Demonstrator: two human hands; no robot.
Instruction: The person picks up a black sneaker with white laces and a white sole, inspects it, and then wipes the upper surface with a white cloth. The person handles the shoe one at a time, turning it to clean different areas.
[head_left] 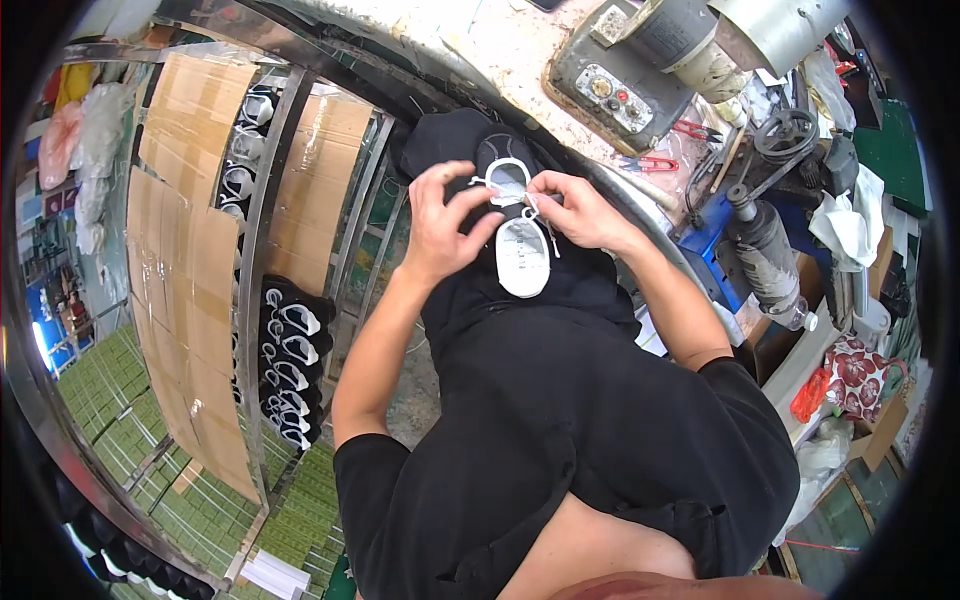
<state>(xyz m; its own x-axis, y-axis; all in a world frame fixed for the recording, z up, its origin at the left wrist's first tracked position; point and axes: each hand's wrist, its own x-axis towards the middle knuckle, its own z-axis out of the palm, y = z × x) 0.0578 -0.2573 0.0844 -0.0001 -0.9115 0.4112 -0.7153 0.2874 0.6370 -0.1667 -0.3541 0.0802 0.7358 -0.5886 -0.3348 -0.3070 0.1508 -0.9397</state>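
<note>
At the centre of the frame the left hand (440,215) and right hand (578,210) each pinch the white lace (500,185) of a black shoe upper (500,150), fingers closed on it. A white insole-shaped piece (522,258) lies just below, on the dark lap. The lacing looks unfinished. At left, a rack (262,230) holds rows of similar black uppers (290,360); a grey machine (640,70) sits at upper right.

A green tiled floor (120,400) fills seven o'clock. A grey metal rack (262,250) lined with brown cardboard sheets (195,130) stands at ten o'clock. A cluttered pale workbench (500,45) spans twelve to two.
</note>
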